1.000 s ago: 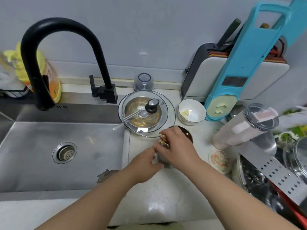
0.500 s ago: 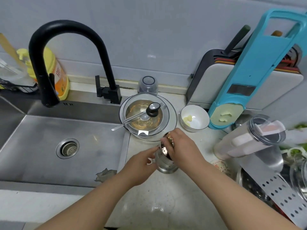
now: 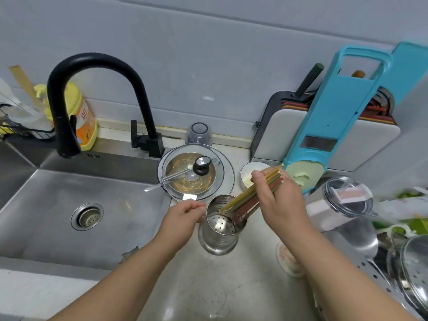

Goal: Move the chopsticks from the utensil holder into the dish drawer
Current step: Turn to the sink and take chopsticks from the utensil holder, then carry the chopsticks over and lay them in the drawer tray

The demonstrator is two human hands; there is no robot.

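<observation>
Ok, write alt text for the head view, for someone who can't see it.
The right hand lifts a bundle of coloured chopsticks, tips still inside a perforated steel holder that the left hand steadies on the counter. A sink with a black faucet lies to the left.

Yellow, green, red chopsticks (image 3: 249, 197); black faucet (image 3: 97, 98)

Your holder (image 3: 220, 225) is shiny perforated metal, and the chopsticks (image 3: 252, 193) in it look matt and smooth. The sink (image 3: 53, 205) at the surface's left edge is brushed steel, its tap (image 3: 97, 66) matt black. The glass lid (image 3: 196, 177) is glossy; the slicer (image 3: 342, 117) is smooth blue plastic.
</observation>
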